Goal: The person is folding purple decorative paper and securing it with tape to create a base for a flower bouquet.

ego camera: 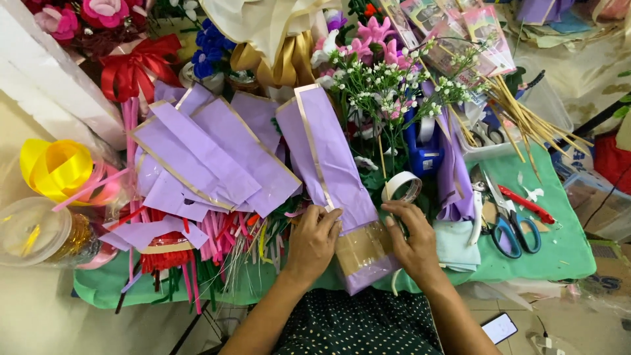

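Wrapping looks to be the step in hand: the left hand (314, 242) lies with fingers curled over the near-left edge of a long lilac wrapping sheet with a gold border (332, 167), pressing it down, while the right hand (415, 244) curves around the right side of the clear-taped lower end of the bundle (363, 253), fingertips touching it and thumb tucked in; neither hand is clenched, both are half-closed on the wrap. The sheet runs from the table's near edge, between the two hands, up toward a spray of small white flowers (388, 82). By my reading the tape band is being smoothed down around the base, so the next move probably calls for holding the fold tight with one hand while the other reaches the roll of clear tape (402, 187) lying just beyond the right fingers. Counting what shows: one roll of tape, one pair of blue-handled scissors (509, 220) on the green table cover (559, 250), one red-handled cutter (526, 204) beside them, one coil of yellow ribbon (56, 167) at far left, one red bow (135, 69), one bundle of wooden skewers (526, 118), and a fan of more lilac sheets (210, 158), overlapping too much to count exactly.
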